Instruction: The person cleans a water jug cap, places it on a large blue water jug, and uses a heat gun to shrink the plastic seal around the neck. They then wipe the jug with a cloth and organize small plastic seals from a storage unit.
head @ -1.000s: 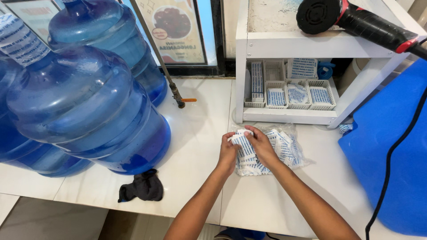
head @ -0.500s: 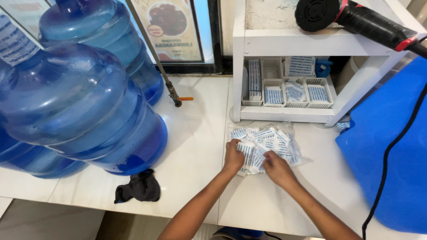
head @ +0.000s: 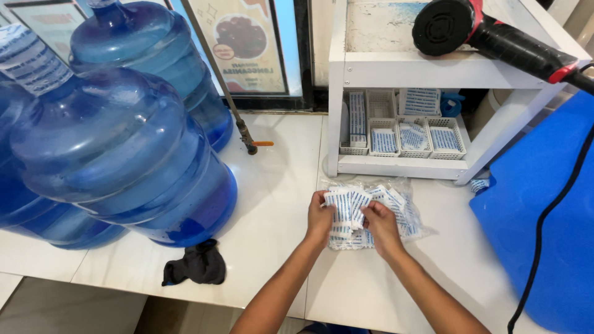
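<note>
A clear plastic bag of small white-and-blue printed labels (head: pixel 396 207) lies on the white counter (head: pixel 278 204) in front of a white shelf unit. My left hand (head: pixel 320 218) and my right hand (head: pixel 378 224) both grip a small bunch of those labels (head: pixel 346 207) just above the bag's left part. The fingers of both hands pinch the bunch from either side.
Large blue water jugs (head: pixel 117 148) lie on the counter's left. A black cloth (head: pixel 197 265) lies near the front edge. The white shelf unit (head: pixel 433 68) holds small baskets of labels (head: pixel 408 136) and a black-and-red heat gun (head: pixel 495 37). A blue surface (head: pixel 544 216) with a black cord is at right.
My hands came together on a bunch of labels over the bag's left part; half a second ago they were spread over the bag.
</note>
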`<action>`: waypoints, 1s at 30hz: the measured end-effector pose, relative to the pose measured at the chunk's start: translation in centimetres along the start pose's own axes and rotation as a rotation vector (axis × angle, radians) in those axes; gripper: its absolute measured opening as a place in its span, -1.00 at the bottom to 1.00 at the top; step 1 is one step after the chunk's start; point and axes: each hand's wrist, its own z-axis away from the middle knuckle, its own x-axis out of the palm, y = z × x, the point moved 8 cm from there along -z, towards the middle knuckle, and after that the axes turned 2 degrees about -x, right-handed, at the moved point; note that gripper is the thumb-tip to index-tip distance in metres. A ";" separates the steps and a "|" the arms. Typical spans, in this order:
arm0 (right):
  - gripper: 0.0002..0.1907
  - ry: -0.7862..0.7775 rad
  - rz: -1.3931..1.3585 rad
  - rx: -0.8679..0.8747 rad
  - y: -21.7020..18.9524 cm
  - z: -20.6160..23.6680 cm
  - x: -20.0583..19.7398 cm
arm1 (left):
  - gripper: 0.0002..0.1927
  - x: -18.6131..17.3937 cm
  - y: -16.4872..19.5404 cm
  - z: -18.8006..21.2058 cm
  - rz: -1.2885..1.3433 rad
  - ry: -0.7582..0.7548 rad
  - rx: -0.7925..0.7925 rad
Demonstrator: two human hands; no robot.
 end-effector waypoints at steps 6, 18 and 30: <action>-0.98 0.060 -0.233 0.210 -2.5 -0.3 0.3 | -0.63 2.0 0.0 -1.2 0.500 -0.140 -0.307; -0.78 0.157 0.431 -0.487 -10.6 -1.0 -2.4 | -0.66 3.0 -0.1 -3.6 0.667 -0.141 -0.312; -0.32 -0.053 0.489 -0.426 -10.4 2.8 3.9 | -0.36 4.5 1.7 0.4 0.642 0.025 -0.248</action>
